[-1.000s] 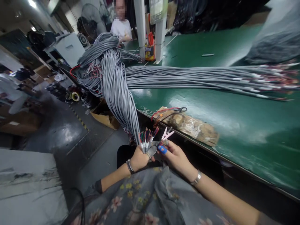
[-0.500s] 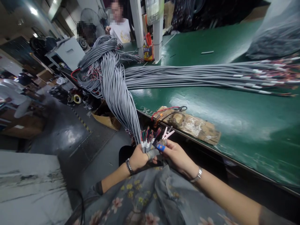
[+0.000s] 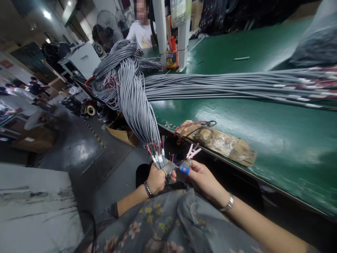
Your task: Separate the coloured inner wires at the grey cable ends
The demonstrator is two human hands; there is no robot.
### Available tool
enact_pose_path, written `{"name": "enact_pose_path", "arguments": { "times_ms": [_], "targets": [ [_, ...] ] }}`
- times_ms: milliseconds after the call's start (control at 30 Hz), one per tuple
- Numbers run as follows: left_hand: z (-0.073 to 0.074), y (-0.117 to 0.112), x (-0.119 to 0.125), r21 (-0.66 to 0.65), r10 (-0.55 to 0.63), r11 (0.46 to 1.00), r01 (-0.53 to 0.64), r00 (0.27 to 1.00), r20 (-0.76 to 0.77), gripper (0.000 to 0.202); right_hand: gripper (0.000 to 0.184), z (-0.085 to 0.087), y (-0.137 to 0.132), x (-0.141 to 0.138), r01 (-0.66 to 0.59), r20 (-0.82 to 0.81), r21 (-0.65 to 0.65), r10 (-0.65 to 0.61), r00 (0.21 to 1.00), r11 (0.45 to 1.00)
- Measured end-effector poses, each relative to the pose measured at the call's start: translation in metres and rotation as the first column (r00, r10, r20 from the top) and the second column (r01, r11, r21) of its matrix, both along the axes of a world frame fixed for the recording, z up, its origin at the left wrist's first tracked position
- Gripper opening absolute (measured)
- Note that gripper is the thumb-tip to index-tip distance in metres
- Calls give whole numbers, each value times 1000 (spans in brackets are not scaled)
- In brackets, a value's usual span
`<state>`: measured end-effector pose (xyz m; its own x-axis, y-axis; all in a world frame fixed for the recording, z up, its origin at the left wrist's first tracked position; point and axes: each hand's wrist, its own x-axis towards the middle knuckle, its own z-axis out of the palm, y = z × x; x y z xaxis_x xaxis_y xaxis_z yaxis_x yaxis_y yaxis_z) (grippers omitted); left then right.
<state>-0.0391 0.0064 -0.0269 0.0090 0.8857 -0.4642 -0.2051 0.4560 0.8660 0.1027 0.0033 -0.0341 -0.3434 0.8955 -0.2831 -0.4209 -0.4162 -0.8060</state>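
grey cables (image 3: 162, 163) clenched in left grip (image 3: 157, 178), coloured ends (image 3: 157, 148) above; right grip (image 3: 202, 176) pinching wire (image 3: 177, 167)

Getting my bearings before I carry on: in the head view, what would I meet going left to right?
Yellow-black floor stripe → open cardboard box → left hand → right hand → translucent plastic bag.

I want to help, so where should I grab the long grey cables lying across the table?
Grip the grey cables mid-length, probably from the near side: they lie together there, green table showing in front, while the coloured wire ends spread out.
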Motion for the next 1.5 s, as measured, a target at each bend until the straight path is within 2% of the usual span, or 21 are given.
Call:
{"name": "enact_pose_path", "arguments": {
  "times_ms": [67,167,333,467,633,800,900,1033,1167,1333,1400,1500],
  "targets": [
    [1,0,-1,18,-16,1000,16,1000,5,44,36,-5,0,7,9,11,12,-9,1000,1000],
    [4,1,-2,46,-54,998,52,997,47,42,38,-14,3,20,19,-68,1,-18,997,1000],
    [9,9,0,29,-183,983,181,971,153,43,46,-22,20,33,117,-150,-70,-126,981,991],
    [10,20,5,-25,-299,951,309,934,195,45,50,-20,34,28,138,-136,-34,-141,981,990],
    [6,27,5,-57,-380,916,398,904,196,45,53,-16,40,16,198,-133,-3,-196,971,980],
    [4,28,4,-32,-412,905,424,894,174,42,52,-13,39,9,253,-149,-103,-266,952,962],
    [6,27,6,-41,-431,896,441,890,151,41,45,-11,40,6,315,-161,-126,-332,929,941],
    [9,27,7,-59,-448,888,457,886,123,40,46,-12,40,3,350,-173,-143,-371,912,926],
    [9,26,7,-43,-441,893,448,890,114,37,51,-13,37,4,303,-190,-108,-319,928,947],
    [11,15,4,-7,-407,912,410,908,101,35,54,-10,32,11,172,-199,-95,-188,962,981],
    [12,10,2,-1,-390,920,392,916,94,34,49,-9,30,13,147,-210,-104,-166,964,984],
    [15,6,2,-6,-341,940,342,937,77,36,38,-8,27,14,194,-173,-62,-202,964,979]
  ]
}}
